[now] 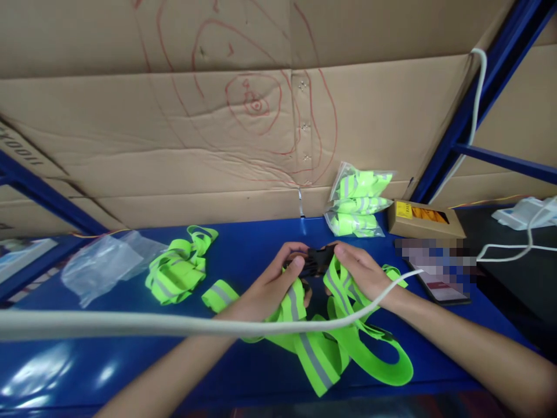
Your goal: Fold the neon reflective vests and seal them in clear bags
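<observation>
Both my hands meet over the blue table around a black plastic buckle (319, 261). My left hand (281, 278) pinches the buckle's left part, thumb on top. My right hand (359, 270) grips its right part, along with the strap beside it. From the buckle hangs a neon-green reflective strap (315, 351) with a grey stripe, spread in loops on the table below my hands. Whether the buckle's halves are fully joined I cannot tell. A folded bundle of the same green strap (176, 273) lies to the left.
Clear plastic bags (108, 261) lie at the left. Bagged green straps (361, 200) are stacked against the cardboard wall (195, 128). A small cardboard box (426, 219) and a phone (444, 281) are at the right. A white cable (174, 325) crosses in front of my forearms.
</observation>
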Demonstrator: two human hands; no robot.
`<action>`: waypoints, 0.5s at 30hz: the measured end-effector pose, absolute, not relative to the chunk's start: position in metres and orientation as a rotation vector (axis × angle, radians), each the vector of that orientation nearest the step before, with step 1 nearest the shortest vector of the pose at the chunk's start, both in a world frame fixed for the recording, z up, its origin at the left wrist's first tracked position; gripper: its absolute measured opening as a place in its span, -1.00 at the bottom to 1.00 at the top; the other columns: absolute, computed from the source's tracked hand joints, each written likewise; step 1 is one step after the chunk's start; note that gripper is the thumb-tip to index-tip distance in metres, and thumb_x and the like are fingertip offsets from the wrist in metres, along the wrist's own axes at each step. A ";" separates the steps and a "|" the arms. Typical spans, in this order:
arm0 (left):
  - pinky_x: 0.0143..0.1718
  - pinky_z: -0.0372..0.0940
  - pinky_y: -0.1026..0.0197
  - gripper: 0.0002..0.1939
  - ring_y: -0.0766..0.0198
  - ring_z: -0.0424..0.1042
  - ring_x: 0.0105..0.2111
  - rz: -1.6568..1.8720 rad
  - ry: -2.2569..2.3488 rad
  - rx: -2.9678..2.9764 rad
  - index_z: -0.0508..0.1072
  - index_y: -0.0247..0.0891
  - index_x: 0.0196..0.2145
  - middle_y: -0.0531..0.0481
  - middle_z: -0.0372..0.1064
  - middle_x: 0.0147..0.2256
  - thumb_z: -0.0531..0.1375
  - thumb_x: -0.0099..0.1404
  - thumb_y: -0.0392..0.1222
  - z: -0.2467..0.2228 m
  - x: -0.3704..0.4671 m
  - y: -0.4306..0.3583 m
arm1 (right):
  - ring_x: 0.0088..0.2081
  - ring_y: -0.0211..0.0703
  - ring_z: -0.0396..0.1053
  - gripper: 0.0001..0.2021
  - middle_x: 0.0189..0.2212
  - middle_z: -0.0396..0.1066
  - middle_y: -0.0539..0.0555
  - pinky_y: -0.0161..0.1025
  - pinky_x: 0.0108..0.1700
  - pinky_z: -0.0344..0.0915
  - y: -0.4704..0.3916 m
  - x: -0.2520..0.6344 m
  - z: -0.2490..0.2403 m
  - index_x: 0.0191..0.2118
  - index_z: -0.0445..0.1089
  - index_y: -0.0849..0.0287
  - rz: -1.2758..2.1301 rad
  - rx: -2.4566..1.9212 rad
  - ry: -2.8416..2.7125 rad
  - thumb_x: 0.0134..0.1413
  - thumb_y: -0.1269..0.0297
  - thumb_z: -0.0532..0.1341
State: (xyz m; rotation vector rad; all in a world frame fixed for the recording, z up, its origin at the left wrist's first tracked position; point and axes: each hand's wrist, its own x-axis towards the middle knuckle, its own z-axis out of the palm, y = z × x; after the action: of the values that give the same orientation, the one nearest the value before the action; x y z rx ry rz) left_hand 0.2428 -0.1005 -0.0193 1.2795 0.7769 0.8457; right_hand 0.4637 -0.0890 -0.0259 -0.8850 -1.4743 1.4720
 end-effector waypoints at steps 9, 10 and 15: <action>-0.58 0.28 0.34 -0.57 0.32 0.44 -0.57 0.880 0.799 1.266 0.18 -0.05 0.06 0.04 0.45 -0.33 0.13 0.42 0.21 -0.014 0.242 -0.101 | -0.43 -0.11 0.47 -0.51 -0.42 0.50 0.03 -0.22 -0.35 0.41 -0.092 0.467 -0.019 -0.26 0.37 0.08 1.395 -0.907 -1.550 0.28 -0.29 0.10; -0.60 0.25 0.35 -0.56 0.33 0.42 -0.59 0.881 0.808 1.265 0.17 -0.05 0.06 0.05 0.45 -0.36 0.14 0.41 0.22 -0.015 0.244 -0.101 | -0.43 -0.11 0.47 -0.51 -0.41 0.50 0.03 -0.22 -0.34 0.41 -0.091 0.467 -0.022 -0.25 0.38 0.09 1.377 -0.906 -1.570 0.30 -0.28 0.09; -0.60 0.24 0.36 -0.54 0.29 0.40 -0.62 0.854 0.828 1.266 0.16 -0.04 0.07 0.10 0.41 -0.51 0.12 0.41 0.26 -0.018 0.246 -0.102 | -0.30 -0.10 0.42 -0.50 -0.37 0.46 0.04 -0.24 -0.22 0.35 -0.087 0.468 -0.030 -0.30 0.41 0.09 1.137 -0.968 -1.660 0.35 -0.24 0.05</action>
State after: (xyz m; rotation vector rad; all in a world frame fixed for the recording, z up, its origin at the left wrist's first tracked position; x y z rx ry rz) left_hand 0.2458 -0.1021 -0.0184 1.2658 0.8282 0.8543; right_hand 0.4675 -0.0871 -0.0297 -0.9682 -1.6600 1.1367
